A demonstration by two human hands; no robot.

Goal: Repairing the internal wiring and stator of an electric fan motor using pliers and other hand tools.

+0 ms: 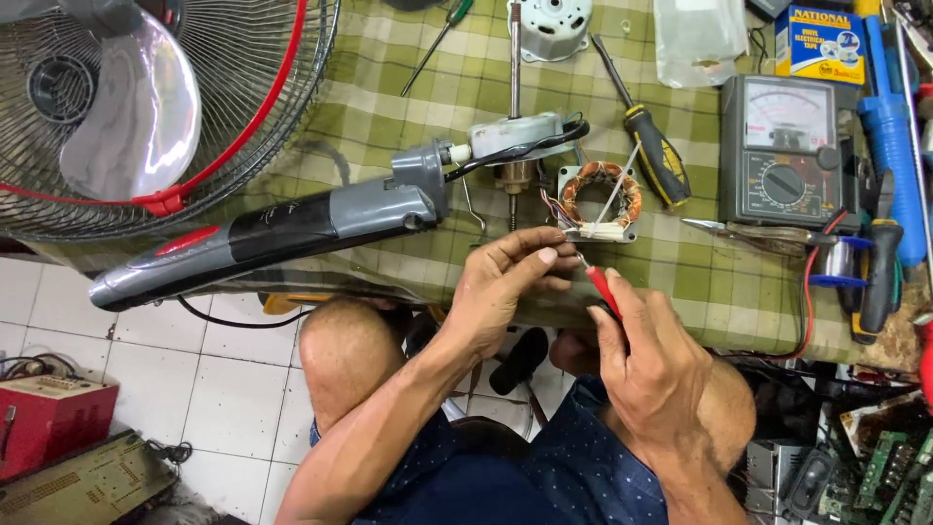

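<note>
A small motor stator (601, 199) with copper windings and thin coloured wires lies on the green checked tablecloth (389, 107) near its front edge. My left hand (505, 287) pinches the wires at the stator's lower left corner. My right hand (651, 360) grips a thin red-handled tool (603, 289), its metal tip touching the same spot by the stator's white connector. A grey fan neck and stand (272, 228) lies on its side to the left of the stator.
A fan grille with clear blade (146, 107) rests at the far left. A black-and-yellow screwdriver (656, 151), an analog multimeter (787, 151), pliers (758, 233), a blue tool (892, 136) and a bare motor (552, 24) lie about. Circuit boards (875, 457) sit below right; a red box (53, 418) stands on the tiled floor.
</note>
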